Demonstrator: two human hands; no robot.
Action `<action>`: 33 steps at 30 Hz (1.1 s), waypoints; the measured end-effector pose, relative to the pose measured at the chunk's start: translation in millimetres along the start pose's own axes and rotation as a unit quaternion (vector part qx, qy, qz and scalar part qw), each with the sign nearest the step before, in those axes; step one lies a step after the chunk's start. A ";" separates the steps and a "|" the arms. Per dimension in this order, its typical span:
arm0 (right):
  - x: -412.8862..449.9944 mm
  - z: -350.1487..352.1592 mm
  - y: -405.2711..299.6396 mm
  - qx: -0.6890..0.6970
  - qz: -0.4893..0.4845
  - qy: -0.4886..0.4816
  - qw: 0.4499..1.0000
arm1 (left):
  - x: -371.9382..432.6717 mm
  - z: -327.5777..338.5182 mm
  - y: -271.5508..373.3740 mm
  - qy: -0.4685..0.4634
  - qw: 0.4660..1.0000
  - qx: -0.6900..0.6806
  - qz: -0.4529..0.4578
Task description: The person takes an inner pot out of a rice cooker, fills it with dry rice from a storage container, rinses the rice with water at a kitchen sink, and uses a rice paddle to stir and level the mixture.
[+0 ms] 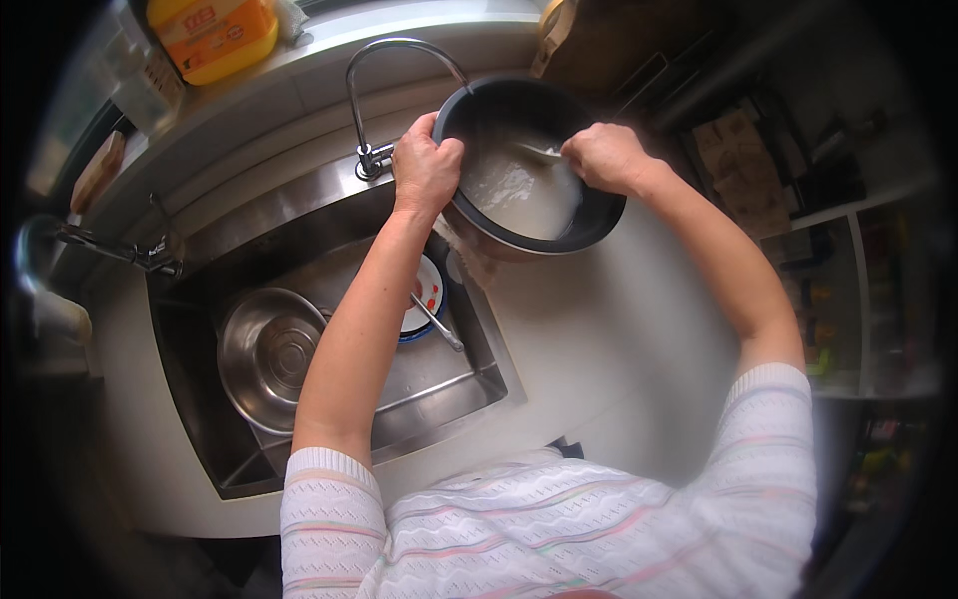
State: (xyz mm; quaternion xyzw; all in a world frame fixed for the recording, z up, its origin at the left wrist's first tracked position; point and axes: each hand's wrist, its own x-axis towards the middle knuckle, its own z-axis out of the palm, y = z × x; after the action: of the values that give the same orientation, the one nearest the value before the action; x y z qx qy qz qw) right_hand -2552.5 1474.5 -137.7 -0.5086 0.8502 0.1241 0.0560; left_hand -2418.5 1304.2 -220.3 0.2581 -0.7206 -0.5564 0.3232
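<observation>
A dark-lined cooking pot (pixel 599 213), like a rice cooker's inner pot, is at the right rear corner of the sink. Cloudy whitish liquid (pixel 524 202) lies in its bottom. My left hand (pixel 428 166) grips the pot's left rim, thumb on the near side. Over the right side of the pot, my right hand (pixel 606 156) is closed around the handle of a spoon or ladle (pixel 537 153), whose head is inside the pot at the liquid. Whether the pot's base rests fully on the counter is hidden.
The sink (pixel 441 393) holds a steel basin (pixel 281 352) and a white dish with red marks (pixel 432 288) with a metal utensil (pixel 441 326) across it. A curved faucet (pixel 352 82) rises behind. A cloth (pixel 475 262) lies below the pot; a yellow jug (pixel 213 37) stands on the sill.
</observation>
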 end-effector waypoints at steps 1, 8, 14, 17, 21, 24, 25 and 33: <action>-3.2 4.0 -3.9 -0.009 -0.019 -0.031 0.999 | 0.3 0.0 -0.5 0.000 1.000 0.000 0.000; -26.1 -34.2 -24.9 0.295 0.022 -0.216 0.931 | -1.1 -4.1 0.2 0.011 1.000 0.028 0.003; -13.1 -4.9 -13.3 0.074 -0.014 -0.029 0.997 | -2.5 -4.1 4.8 -0.001 1.000 0.027 -0.003; -10.7 -9.2 -3.3 0.090 0.035 0.033 0.995 | 0.1 -1.9 3.9 0.003 0.999 0.044 0.021; -12.5 -5.4 -11.9 0.026 -0.022 -0.097 0.995 | 1.2 -6.1 11.1 -0.020 0.997 0.077 -0.003; -19.9 -28.6 -16.8 0.090 -0.079 -0.112 0.986 | 5.1 -11.9 9.0 -0.018 0.987 0.149 0.052; -19.8 -33.1 -17.8 0.163 -0.039 -0.165 0.972 | 4.3 -12.4 10.1 0.001 0.970 0.222 0.104; -20.2 -22.4 1.2 0.063 -0.014 -0.072 0.995 | -16.8 21.0 84.5 -0.303 0.738 0.562 0.217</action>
State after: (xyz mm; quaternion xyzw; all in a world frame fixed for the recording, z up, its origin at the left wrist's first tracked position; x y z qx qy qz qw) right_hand -2543.2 1486.3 -111.4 -0.5060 0.8427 0.1055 0.1507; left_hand -2424.3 1350.7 -145.0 0.0472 -0.9988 -0.0139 -0.0046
